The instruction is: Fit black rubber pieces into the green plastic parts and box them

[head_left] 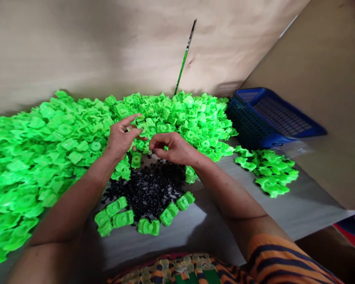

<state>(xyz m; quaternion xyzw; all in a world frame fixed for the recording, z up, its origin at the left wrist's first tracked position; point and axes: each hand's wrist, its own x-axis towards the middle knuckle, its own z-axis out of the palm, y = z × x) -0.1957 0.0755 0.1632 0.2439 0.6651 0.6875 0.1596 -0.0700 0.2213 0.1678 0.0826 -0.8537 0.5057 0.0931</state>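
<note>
My left hand (122,136) grips a bright green plastic toy car body (142,125) between thumb and fingers, and a dark bar shows across its upper end. Just to the right, my right hand (172,148) is closed in a pinch; whatever its fingertips hold is too small or hidden. Below both hands lies a heap of small black parts (154,189), perhaps wheels on axles. Several green car bodies (122,219) lie along the heap's near edge, and another car body (136,160) rests just under my left hand.
A large mound of green car bodies (56,134) stretches along the back wall and left side. At right stands a blue plastic basket (254,126), with a smaller pile of green pieces with black parts (273,173) before it. A thin green rod (183,63) leans against the wall.
</note>
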